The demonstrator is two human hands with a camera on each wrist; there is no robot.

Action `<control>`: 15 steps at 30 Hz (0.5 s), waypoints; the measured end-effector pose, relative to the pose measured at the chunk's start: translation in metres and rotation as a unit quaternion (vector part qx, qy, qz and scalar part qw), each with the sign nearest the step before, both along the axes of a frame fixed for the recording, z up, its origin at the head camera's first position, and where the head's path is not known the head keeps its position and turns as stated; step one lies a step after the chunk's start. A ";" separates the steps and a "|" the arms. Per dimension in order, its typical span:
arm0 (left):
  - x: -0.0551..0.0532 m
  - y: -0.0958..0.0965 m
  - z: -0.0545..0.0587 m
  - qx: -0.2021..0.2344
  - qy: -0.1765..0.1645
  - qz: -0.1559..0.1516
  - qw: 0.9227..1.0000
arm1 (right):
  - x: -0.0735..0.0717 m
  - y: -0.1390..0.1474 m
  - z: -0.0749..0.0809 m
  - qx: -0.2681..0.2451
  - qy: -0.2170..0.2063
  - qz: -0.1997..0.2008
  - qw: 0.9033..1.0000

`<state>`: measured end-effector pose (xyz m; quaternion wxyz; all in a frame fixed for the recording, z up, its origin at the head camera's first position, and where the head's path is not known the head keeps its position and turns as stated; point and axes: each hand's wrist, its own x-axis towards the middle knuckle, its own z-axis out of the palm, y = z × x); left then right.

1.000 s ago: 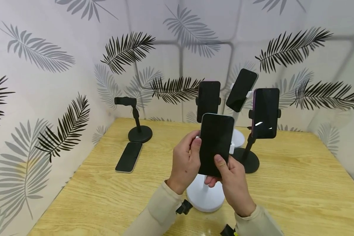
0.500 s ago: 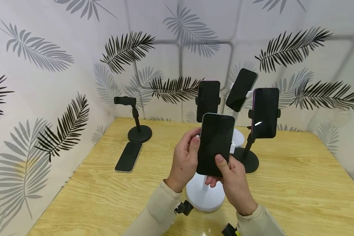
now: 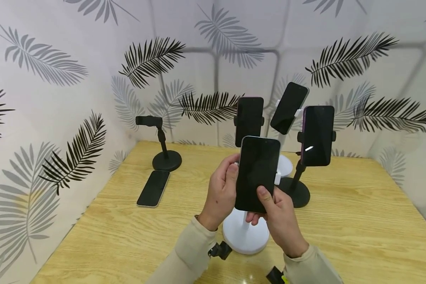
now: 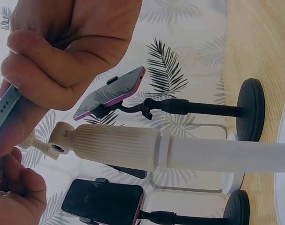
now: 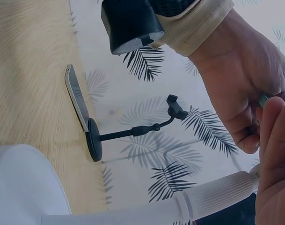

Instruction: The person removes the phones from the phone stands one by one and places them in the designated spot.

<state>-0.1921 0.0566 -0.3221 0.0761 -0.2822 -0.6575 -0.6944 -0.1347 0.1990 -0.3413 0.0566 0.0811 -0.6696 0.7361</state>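
Observation:
A black-screened smartphone point(image 3: 257, 169) stands nearly upright in front of a white phone stand point(image 3: 246, 236), leaning slightly. On its right edge shows a white clamp jaw of the stand. My left hand point(image 3: 221, 191) grips the phone's left edge, its thumb beside the screen, and covers most of the clamp there. The right hand point(image 3: 282, 215) holds the lower right corner, thumb on the glass and fingers curled behind. In the left wrist view, the right hand point(image 4: 72, 51) holds the phone's bottom edge point(image 4: 4, 112), above the stand's ribbed collar point(image 4: 116, 145).
Behind stand two black holders with phones point(image 3: 249, 122) point(image 3: 317, 136) and a white holder with a tilted phone point(image 3: 289, 108). At left, a black holder point(image 3: 167, 161) has a bare clamp, with another phone point(image 3: 154, 188) lying before it on the wooden table point(image 3: 103, 232).
The phone's lower end has shifted slightly left, so it leans a little more. Both hands keep their hold, and the head view drifts slightly.

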 end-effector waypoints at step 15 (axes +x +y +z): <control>-0.003 -0.004 0.000 0.014 -0.020 -0.039 0.999 | -0.001 0.000 -0.002 -0.009 0.028 0.030 0.999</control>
